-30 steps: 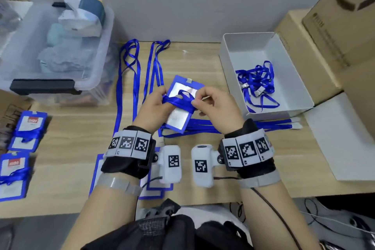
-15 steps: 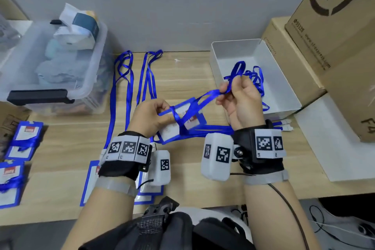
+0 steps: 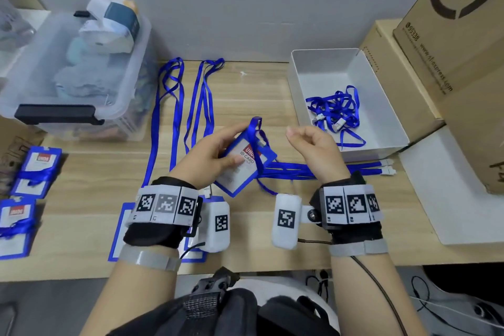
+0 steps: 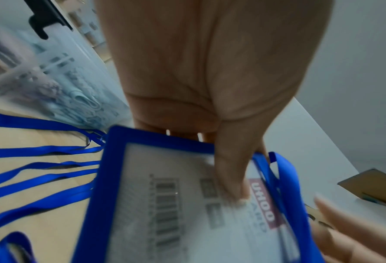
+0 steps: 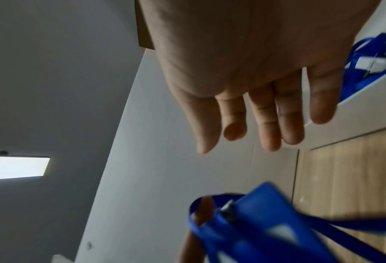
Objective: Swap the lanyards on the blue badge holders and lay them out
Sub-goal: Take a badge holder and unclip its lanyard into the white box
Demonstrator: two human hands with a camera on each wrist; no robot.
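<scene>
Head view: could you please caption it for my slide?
Left hand holds a blue badge holder; right hand hovers open.

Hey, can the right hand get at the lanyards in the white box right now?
Probably yes. The right hand is open and holds nothing, the white box beside it has no lid, and the lanyards lie uncovered inside.

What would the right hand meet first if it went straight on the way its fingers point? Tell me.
Probably the blue badge holder held in the left hand: the right hand, holding nothing, points leftward at its top edge and lanyard loop. Depth is unclear.
</scene>
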